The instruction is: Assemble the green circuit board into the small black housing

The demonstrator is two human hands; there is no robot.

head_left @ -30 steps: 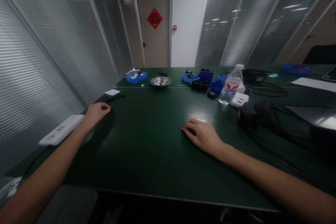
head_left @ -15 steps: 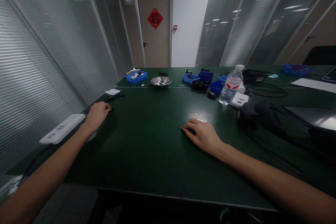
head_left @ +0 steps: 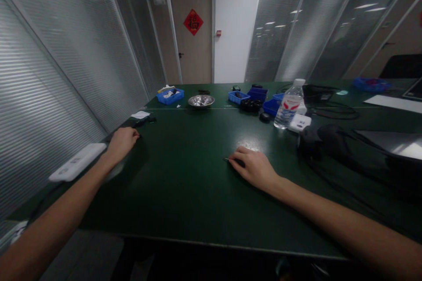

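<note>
My right hand (head_left: pixel 253 167) rests on the green table (head_left: pixel 184 193), its fingers closed round a small dark object with a thin metal tip (head_left: pixel 226 159) that points left. Most of that object is hidden in the palm, so its kind cannot be made out. Over by the table's left edge, my left hand (head_left: pixel 121 142) is closed, thumb and fingers pinched on a small dark thing (head_left: pixel 140 136) that barely shows. Just beyond it lie a black item (head_left: pixel 143 122) and a white paper (head_left: pixel 140 115).
A white power strip (head_left: pixel 77 162) lies along the left edge. Farther back are a metal bowl (head_left: pixel 201 102), a blue basket (head_left: pixel 170 96) and several blue trays. A water bottle (head_left: pixel 290 105) stands right of centre, near black gear with cables (head_left: pixel 325 140).
The view has shifted very slightly. Both hands keep their places and their grips, and nothing on the table has visibly moved.
</note>
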